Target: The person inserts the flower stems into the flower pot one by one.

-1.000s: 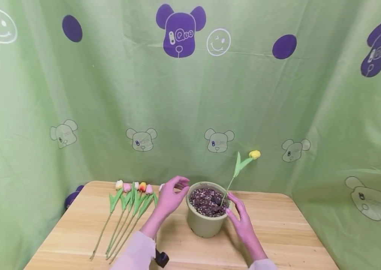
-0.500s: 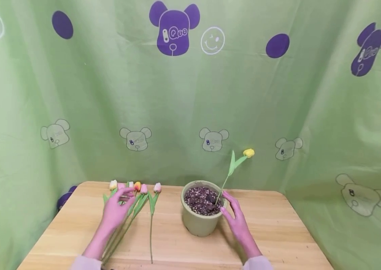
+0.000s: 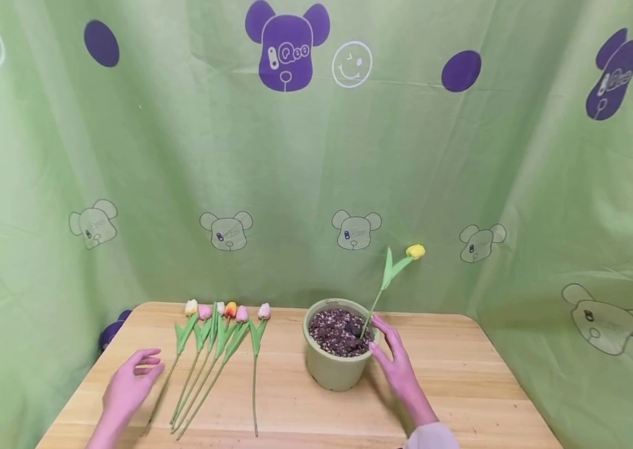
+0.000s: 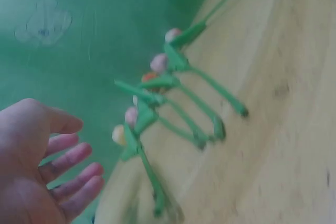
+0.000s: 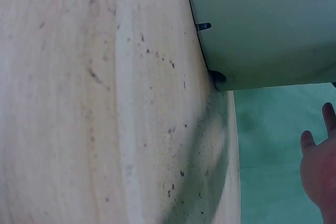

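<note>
A yellow artificial tulip [image 3: 415, 251] leans to the right, its stem standing in the soil of a pale green flowerpot [image 3: 334, 372]. My right hand [image 3: 400, 368] is at the pot's right rim, thumb and fingers spread, close beside the stem. Several more artificial tulips lie on the table at the left, in white, pink and orange-red, with a lone pink one [image 3: 256, 340] set apart from the rest. My left hand [image 3: 130, 385] is just left of the outermost white tulip [image 3: 181, 330]. In the left wrist view, that hand [image 4: 44, 163] holds nothing, its fingers relaxed.
Dark, gritty soil [image 3: 333, 330] fills the pot. Under everything is a light wooden table [image 3: 299, 411], with dark specks [image 5: 170, 129] near the pot's base. A green curtain [image 3: 294, 156] printed with bears surrounds the table at the back and sides.
My left hand has moved left from beside the pot, passing over the lying tulips to their far left side. My right hand stays at the pot's rim.
</note>
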A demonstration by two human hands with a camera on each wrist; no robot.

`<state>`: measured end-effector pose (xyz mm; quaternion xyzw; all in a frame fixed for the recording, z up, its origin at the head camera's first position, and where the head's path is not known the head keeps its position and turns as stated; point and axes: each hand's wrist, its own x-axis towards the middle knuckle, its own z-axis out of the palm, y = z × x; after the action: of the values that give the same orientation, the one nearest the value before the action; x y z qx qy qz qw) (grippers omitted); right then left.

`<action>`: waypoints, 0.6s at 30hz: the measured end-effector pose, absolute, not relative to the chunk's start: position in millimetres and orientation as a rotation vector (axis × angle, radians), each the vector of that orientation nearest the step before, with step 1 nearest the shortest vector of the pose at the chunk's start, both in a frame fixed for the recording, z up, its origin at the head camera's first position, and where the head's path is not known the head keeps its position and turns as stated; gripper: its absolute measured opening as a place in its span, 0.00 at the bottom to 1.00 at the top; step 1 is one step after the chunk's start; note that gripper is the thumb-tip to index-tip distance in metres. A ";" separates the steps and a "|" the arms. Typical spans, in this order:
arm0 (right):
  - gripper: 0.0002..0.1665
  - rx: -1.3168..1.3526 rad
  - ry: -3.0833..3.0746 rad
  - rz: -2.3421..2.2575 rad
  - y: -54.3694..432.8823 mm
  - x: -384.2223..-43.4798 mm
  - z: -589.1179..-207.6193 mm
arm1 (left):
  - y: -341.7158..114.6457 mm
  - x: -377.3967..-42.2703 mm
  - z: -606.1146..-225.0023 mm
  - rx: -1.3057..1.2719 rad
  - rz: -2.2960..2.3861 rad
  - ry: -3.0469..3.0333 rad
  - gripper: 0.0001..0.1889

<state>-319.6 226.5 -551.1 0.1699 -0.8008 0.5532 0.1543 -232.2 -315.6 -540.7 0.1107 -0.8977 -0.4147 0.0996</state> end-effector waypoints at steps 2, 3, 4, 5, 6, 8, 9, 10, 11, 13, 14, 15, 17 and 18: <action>0.32 0.496 -2.286 1.582 226.3 -320.1 -551.5 | -323.3 -229.4 -546.5 0.349 -1.253 -2.673 0.26; 0.32 0.501 -2.281 1.582 226.2 -320.4 -551.7 | -326.3 -228.5 -548.6 0.358 -1.275 -2.681 0.27; 0.32 0.505 -2.279 1.581 226.3 -320.5 -552.0 | -328.8 -227.7 -551.2 0.365 -1.296 -2.686 0.27; 0.32 0.505 -2.280 1.585 226.3 -320.6 -552.1 | -330.8 -227.2 -553.6 0.367 -1.316 -2.688 0.27; 0.32 0.503 -2.283 1.588 226.0 -320.4 -551.8 | -332.2 -226.8 -555.7 0.368 -1.339 -2.688 0.27; 0.32 0.506 -2.280 1.593 225.6 -320.3 -551.6 | -333.8 -226.5 -559.0 0.360 -1.370 -2.690 0.27; 0.32 0.507 -2.279 1.594 225.4 -320.2 -551.5 | -334.1 -226.6 -560.5 0.354 -1.378 -2.689 0.27; 0.32 0.509 -2.278 1.592 225.3 -320.0 -551.5 | -334.0 -226.7 -561.8 0.355 -1.391 -2.687 0.27; 0.32 0.512 -2.276 1.588 225.2 -320.1 -551.7 | -333.7 -226.8 -562.9 0.352 -1.399 -2.684 0.26; 0.31 0.516 -2.274 1.577 225.2 -320.4 -552.2 | -332.6 -227.4 -564.4 0.354 -1.414 -2.679 0.26; 0.31 0.515 -2.279 1.567 225.4 -320.6 -552.4 | -331.9 -227.8 -564.9 0.356 -1.419 -2.677 0.26; 0.32 0.510 -2.285 1.561 225.5 -320.8 -552.4 | -331.2 -228.4 -565.3 0.359 -1.422 -2.676 0.26; 0.32 0.496 -2.299 1.549 225.9 -321.5 -552.3 | -329.6 -230.1 -565.5 0.360 -1.405 -2.683 0.26; 0.32 0.489 -2.306 1.545 225.9 -321.6 -552.0 | -328.7 -231.0 -565.3 0.363 -1.394 -2.689 0.27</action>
<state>-321.6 225.9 -552.0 0.1712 -0.8075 0.5411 0.1606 -231.0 -328.7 -565.3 0.1187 -0.8806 -0.4566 0.0454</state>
